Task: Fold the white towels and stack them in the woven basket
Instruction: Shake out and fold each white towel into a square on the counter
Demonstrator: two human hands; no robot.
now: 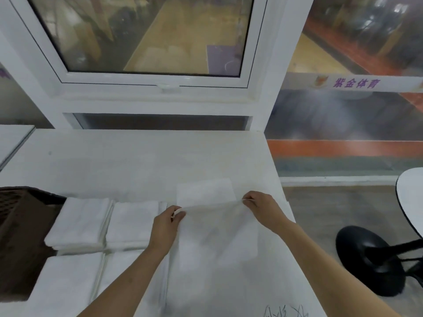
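A white towel (217,227) lies spread on the white table (128,161), its near part blurred. My left hand (166,226) pinches its left corner and my right hand (263,208) pinches its right corner, both lifted slightly above the far part of the towel. Folded white towels lie left of it: one stack (79,221) beside the basket, another (134,221) next to my left hand, and more (68,277) nearer to me. The dark woven basket (20,225) stands at the left edge, partly cut off.
The table's right edge runs close past my right hand. Beyond it, on the floor, are a black round chair base (368,259) and a white round tabletop (410,202). A white window frame (160,88) rises behind the table.
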